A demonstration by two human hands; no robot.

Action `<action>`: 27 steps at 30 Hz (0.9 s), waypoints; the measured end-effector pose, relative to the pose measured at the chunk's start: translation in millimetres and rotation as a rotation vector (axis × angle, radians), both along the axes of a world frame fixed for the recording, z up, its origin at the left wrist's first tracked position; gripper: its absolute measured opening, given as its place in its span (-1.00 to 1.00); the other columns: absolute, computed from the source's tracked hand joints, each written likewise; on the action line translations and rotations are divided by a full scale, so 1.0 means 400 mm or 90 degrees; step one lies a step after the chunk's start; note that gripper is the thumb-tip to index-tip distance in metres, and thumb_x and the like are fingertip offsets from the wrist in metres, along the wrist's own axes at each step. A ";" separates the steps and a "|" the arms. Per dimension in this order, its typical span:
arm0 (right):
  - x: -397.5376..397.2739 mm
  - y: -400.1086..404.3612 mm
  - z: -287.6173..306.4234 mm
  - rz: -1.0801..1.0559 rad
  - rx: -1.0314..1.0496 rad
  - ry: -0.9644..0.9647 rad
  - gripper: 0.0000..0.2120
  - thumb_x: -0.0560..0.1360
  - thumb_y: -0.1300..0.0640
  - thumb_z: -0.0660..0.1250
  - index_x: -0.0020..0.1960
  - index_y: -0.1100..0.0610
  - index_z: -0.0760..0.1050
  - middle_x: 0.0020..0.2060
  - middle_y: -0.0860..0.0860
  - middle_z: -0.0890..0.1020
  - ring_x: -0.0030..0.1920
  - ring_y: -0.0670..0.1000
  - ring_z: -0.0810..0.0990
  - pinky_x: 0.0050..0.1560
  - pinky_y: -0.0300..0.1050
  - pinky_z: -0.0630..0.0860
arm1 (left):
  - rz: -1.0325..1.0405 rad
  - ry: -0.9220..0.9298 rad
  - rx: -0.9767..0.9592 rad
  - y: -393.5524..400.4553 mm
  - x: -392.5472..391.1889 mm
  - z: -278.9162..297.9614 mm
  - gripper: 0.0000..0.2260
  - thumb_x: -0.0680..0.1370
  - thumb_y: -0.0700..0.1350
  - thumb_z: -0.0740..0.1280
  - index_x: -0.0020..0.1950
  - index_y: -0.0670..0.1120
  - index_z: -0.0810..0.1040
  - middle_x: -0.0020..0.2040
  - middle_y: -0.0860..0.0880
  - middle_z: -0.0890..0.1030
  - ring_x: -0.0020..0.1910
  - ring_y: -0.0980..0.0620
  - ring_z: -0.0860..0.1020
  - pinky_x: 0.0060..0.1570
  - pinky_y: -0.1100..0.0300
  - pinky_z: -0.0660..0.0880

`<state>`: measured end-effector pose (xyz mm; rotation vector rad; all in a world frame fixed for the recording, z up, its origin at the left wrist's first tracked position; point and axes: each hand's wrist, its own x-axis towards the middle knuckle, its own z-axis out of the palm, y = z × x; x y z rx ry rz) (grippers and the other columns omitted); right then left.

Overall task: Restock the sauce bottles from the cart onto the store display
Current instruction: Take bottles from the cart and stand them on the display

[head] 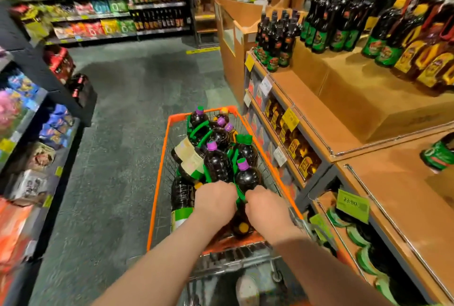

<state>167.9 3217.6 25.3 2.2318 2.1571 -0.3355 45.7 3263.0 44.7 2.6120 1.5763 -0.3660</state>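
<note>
An orange-rimmed wire cart (159,158) stands in front of me, full of dark sauce bottles (217,162) with purple caps and green handles. Both my hands reach into its near end. My left hand (215,203) is closed around a green handle of a bottle beside it. My right hand (266,207) grips the green handle (239,196) of another dark bottle, whose body is mostly hidden under my hands. The brown store display (319,114) is to the right, with bottles along its back.
Dark bottles with green and yellow labels (277,35) stand at the far end of the display top. A green-labelled bottle (439,155) sits on the nearer display block. Lower display shelves hold more bottles. Snack shelves (36,133) line the left of the grey aisle floor.
</note>
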 end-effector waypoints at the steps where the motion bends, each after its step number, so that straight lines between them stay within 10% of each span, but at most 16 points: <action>1: 0.014 0.023 -0.014 -0.004 -0.013 0.004 -0.87 0.54 0.20 0.20 0.04 0.14 0.48 -0.02 0.08 0.51 -0.01 0.14 0.57 -0.18 -0.05 0.46 | 0.002 -0.004 -0.005 0.024 0.009 -0.008 -0.82 0.53 -0.14 0.27 0.12 -0.08 0.50 0.01 -0.07 0.60 0.00 -0.15 0.61 -0.25 0.13 0.37; 16: 0.133 0.236 -0.218 -0.159 -0.116 0.144 -0.50 0.52 -0.09 0.30 0.30 0.17 0.24 0.19 0.15 0.46 0.17 0.12 0.49 0.12 -0.03 0.52 | 0.005 0.014 -0.080 0.304 0.192 -0.188 -0.42 0.62 -0.19 0.11 0.59 -0.05 -0.07 0.46 -0.19 0.21 0.32 -0.20 0.36 0.02 -0.04 0.50; 20: 0.121 0.264 -0.252 -0.132 -0.137 0.093 -0.17 0.47 -0.21 0.32 0.51 0.22 0.05 0.27 0.18 0.40 0.23 0.10 0.47 0.16 -0.11 0.48 | 0.020 0.000 -0.103 0.334 0.201 -0.245 -0.57 0.66 -0.11 0.10 0.53 -0.08 0.12 0.33 -0.18 0.32 0.23 -0.18 0.42 -0.01 -0.05 0.50; 27: 0.101 0.255 -0.253 -0.077 -0.167 0.000 -0.19 0.56 -0.18 0.21 0.53 0.31 -0.03 0.33 0.20 0.36 0.25 0.10 0.46 0.15 -0.14 0.49 | 0.036 -0.031 -0.075 0.325 0.195 -0.277 -0.78 0.65 -0.04 0.14 0.24 -0.11 0.31 0.10 -0.16 0.49 0.02 -0.15 0.55 -0.24 0.07 0.38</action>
